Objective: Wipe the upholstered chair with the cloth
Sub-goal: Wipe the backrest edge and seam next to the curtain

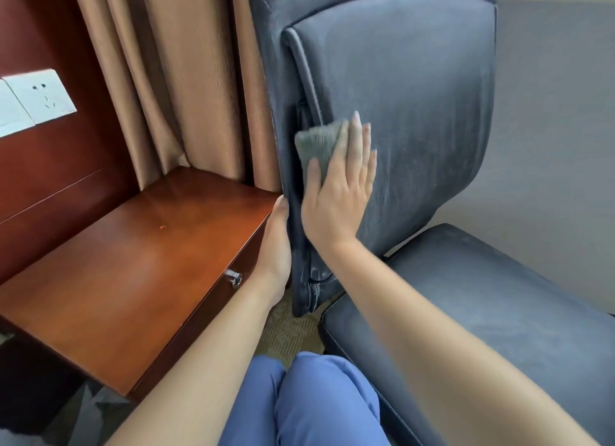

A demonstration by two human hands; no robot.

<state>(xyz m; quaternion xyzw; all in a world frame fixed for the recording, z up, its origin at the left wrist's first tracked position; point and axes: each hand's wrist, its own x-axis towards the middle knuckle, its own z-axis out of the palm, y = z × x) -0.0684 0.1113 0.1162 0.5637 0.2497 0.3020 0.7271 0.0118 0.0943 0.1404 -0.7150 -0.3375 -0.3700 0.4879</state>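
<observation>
The upholstered chair (419, 89) is blue-grey, its tall backrest filling the upper middle and its seat cushion (466, 305) at the lower right. A small grey cloth (316, 142) lies flat against the backrest's left side. My right hand (339, 189) presses on the cloth with straight, spread fingers; the thumb lies on the cloth's lower edge. My left hand (278, 242) grips the backrest's left edge from the side, thumb along the front, its fingers hidden behind the chair.
A reddish wooden bedside cabinet (133, 266) with a metal drawer knob (234, 277) stands left of the chair, touching close. Tan curtains (173, 79) hang behind. A white wall socket (40, 96) sits on the wood panel at left. My knees in blue trousers (312, 402) are below.
</observation>
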